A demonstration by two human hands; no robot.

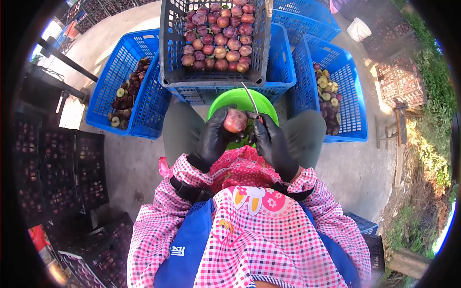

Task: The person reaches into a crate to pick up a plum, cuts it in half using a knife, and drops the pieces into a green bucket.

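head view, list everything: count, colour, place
black crate: one, black, top centre
crated fruit: dozens, purplish, inside it
blue crates: five or more, blue, around
darker fruit: many, mixed, side crates
green bucket: one, green, between legs
white bucket: one, white, upper right
stacked crates: many, dark, both sides
plants: many, green, right
held fruit: one, reddish, left hand
bladed tool: one, silvery, right hand
sleeves: two, pink, lower centre
legs: two, greyish, centre
gloved hands: two, black, centre

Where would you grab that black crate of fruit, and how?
I'd take the black crate by the rims of its left and right walls, fingers curling over from outside: fruit covers its floor, while those walls seem to rise above it.
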